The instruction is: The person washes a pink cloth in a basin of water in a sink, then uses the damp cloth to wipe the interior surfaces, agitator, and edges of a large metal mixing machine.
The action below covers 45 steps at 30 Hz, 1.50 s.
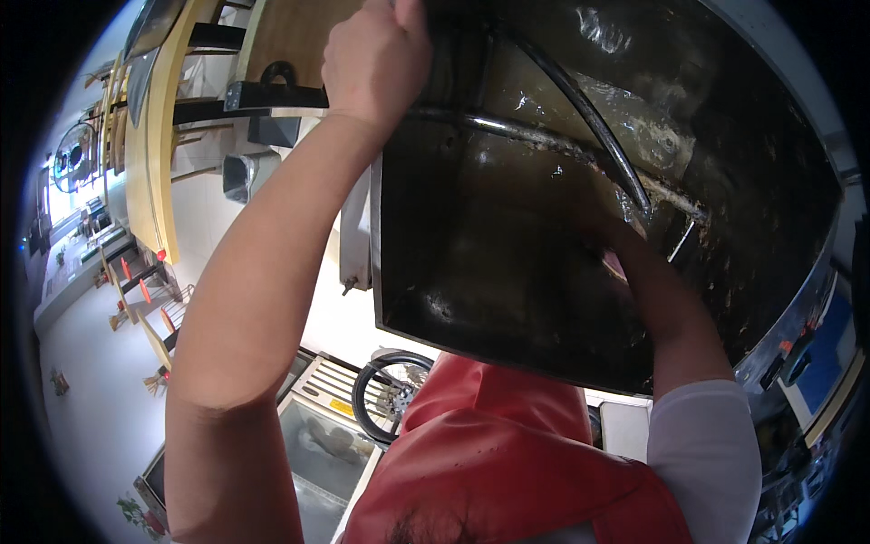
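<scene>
A large dark metal chamber (476,272), wet and grimy inside, opens in front of me. A curved black tube (578,102) and a crusted metal pipe (530,136) cross its inside. My left hand (377,61) is raised at the chamber's upper left edge, its fingers curled; the top of the picture cuts off the fingertips and whatever they touch. My right hand (598,228) reaches deep inside, below the pipe, and is dim and mostly hidden in shadow. A small pink patch (615,264) shows beside it; I cannot tell what it is.
A red apron (476,435) covers my front. Wood-edged furniture (149,156) and a grey bin (251,177) stand left. Below are a bicycle wheel (394,394) and an open container (319,442). The chamber's metal rim (379,245) runs close to my left forearm.
</scene>
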Available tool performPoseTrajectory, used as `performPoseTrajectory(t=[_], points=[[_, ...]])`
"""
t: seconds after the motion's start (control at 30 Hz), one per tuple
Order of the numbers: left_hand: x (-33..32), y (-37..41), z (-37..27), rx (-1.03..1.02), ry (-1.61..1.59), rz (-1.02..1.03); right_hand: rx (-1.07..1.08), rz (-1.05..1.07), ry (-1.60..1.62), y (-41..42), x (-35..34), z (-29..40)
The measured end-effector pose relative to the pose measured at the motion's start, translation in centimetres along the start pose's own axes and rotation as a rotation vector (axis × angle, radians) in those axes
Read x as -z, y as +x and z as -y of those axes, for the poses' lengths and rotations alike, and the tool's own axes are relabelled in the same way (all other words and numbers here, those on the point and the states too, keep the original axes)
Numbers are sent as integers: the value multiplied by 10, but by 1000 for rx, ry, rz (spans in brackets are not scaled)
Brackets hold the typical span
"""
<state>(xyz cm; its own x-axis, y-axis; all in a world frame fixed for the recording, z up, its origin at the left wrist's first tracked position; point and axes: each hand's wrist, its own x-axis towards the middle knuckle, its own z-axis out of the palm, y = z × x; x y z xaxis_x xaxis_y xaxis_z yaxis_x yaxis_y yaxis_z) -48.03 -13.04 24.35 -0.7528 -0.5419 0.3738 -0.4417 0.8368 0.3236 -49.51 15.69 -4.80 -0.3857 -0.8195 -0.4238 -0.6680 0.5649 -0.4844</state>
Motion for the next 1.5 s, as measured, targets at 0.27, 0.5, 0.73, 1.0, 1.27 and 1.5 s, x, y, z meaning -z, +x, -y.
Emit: performPoseTrajectory(t=[0.27, 0.5, 0.73, 1.0, 1.27, 1.5], points=[[-2, 4, 2, -39, 29, 29, 2, 303, -450, -42, -47, -9], [-3, 4, 15, 18, 83, 129, -5, -86, 709, -15, 14, 121], [-2, 3, 7, 96, 40, 138, -43, -291, 346, 30, 12, 87], [-2, 0, 6, 23, -31, 76, 0, -178, 33, 82, -27, 109], [1, 0, 7, 64, 40, 171, 12, 284, 411, 50, -9, 125], [2, 4, 0, 58, 57, 118, 804, -284, 369, -28, 94, 216]])
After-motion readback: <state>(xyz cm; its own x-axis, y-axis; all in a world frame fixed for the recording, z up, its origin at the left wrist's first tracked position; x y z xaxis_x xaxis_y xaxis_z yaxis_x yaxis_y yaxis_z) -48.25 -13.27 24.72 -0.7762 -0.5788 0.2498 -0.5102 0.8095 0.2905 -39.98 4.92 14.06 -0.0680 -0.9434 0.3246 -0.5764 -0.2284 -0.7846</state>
